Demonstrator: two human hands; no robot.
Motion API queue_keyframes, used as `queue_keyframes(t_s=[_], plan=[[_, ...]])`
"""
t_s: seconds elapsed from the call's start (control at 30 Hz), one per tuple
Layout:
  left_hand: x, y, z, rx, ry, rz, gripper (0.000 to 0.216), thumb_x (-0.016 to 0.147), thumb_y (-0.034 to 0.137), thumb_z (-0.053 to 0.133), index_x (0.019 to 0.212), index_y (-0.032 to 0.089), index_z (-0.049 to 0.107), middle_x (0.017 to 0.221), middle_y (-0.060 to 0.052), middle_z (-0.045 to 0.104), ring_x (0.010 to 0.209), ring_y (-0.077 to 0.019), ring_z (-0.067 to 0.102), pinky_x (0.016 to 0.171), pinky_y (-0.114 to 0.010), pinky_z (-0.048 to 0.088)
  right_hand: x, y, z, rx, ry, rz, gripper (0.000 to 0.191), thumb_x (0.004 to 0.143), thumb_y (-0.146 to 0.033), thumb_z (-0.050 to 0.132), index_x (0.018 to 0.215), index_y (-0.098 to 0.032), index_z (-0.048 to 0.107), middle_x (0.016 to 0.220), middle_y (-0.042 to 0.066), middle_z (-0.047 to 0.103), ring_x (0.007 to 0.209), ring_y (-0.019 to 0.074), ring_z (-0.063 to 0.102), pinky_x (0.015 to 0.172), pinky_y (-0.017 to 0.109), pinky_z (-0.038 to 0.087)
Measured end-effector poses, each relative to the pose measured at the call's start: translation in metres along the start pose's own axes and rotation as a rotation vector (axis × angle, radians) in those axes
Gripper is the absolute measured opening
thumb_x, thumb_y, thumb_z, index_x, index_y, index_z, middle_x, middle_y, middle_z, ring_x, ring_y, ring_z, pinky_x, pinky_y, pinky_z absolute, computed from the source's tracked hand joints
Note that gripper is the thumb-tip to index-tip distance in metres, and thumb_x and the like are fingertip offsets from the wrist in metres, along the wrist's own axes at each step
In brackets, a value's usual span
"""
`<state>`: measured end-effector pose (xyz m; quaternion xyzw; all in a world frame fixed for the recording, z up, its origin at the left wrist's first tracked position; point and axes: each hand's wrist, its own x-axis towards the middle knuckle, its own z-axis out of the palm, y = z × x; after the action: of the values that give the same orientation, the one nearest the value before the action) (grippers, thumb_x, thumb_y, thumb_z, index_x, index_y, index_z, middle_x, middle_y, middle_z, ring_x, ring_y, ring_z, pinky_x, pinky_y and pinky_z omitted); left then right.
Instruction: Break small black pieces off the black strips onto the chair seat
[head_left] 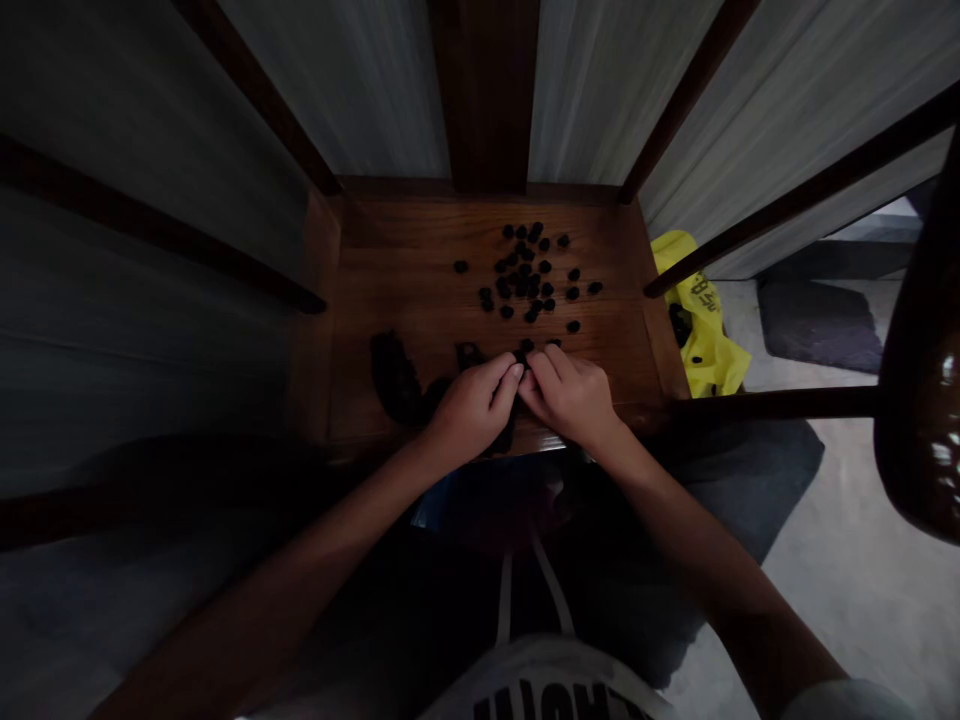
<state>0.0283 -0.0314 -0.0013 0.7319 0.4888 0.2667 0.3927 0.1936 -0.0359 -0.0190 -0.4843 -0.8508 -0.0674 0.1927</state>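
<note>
Both hands meet at the near edge of a brown wooden seat. My left hand is curled, its fingertips pressed against those of my right hand, which is also curled. Between the fingertips sits something small and dark that I cannot make out. Several small black pieces lie scattered on the wood just beyond the hands. A larger dark heap lies to the left of my left hand.
Dark wooden rails and spindles rise around the seat, with a pale wall behind. A yellow plastic bag lies on the floor at the right. A dark mat is further right, and a glossy brown rounded object fills the right edge.
</note>
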Motion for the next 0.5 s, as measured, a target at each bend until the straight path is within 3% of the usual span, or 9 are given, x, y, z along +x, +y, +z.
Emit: queue_keyframes(t_s=[0.2, 0.5], plan=[[0.0, 0.008, -0.01, 0.223, -0.029, -0.075, 0.024, 0.087, 0.025, 0.045, 0.064, 0.019, 0.045, 0.058, 0.002, 0.048, 0.055, -0.0117, 0.043, 0.055, -0.027, 0.027, 0.0, -0.001, -0.001, -0.013, -0.023, -0.084, 0.031, 0.099, -0.032, 0.038, 0.081, -0.016, 0.058, 0.072, 0.004, 0.057, 0.061, 0.014, 0.048, 0.06, 0.031, 0.033], [-0.001, 0.005, -0.019, 0.169, -0.094, -0.096, 0.022, 0.086, 0.027, 0.045, 0.066, 0.018, 0.048, 0.062, 0.001, 0.056, 0.059, -0.0124, 0.051, 0.056, -0.027, 0.03, 0.0, -0.002, 0.0, -0.049, 0.071, -0.223, 0.028, 0.098, -0.029, 0.042, 0.08, -0.016, 0.057, 0.071, 0.004, 0.056, 0.062, 0.0141, 0.048, 0.059, 0.031, 0.034]])
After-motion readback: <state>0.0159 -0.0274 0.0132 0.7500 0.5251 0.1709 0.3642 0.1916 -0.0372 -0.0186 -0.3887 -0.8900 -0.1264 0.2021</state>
